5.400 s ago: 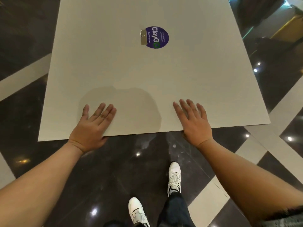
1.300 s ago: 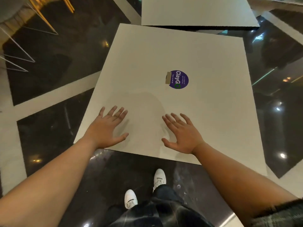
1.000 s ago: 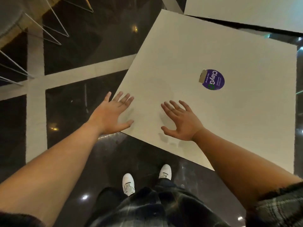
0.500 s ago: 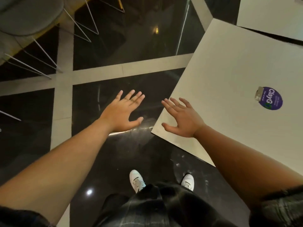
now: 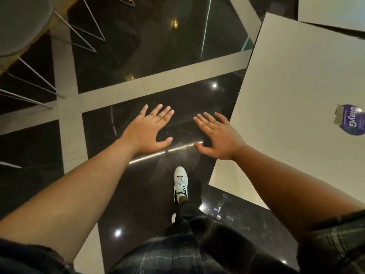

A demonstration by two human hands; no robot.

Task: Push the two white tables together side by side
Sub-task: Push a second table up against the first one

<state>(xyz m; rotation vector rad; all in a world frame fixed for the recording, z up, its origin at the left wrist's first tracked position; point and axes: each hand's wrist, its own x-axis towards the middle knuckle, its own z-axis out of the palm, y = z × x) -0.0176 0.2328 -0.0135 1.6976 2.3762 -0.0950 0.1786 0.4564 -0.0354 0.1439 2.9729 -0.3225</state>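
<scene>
A white square table (image 5: 292, 99) fills the right side, with a purple round sticker (image 5: 353, 119) near the frame's right edge. The second white table (image 5: 331, 12) shows at the top right, its edge close to the first table's far corner, a dark gap between them. My left hand (image 5: 148, 131) hovers over the dark floor, fingers spread, holding nothing. My right hand (image 5: 219, 135) is also spread and empty, just left of the near table's left edge, touching nothing that I can see.
Glossy dark floor with pale stripes (image 5: 158, 82) lies under my hands. A grey chair seat (image 5: 21, 24) with thin wire legs (image 5: 39, 76) stands at the upper left. My white shoe (image 5: 180, 183) is on the floor below my hands.
Both hands have left the tabletop and now hang over the floor to its left. My view has swung left, so the tables slid to the right of the frame.
</scene>
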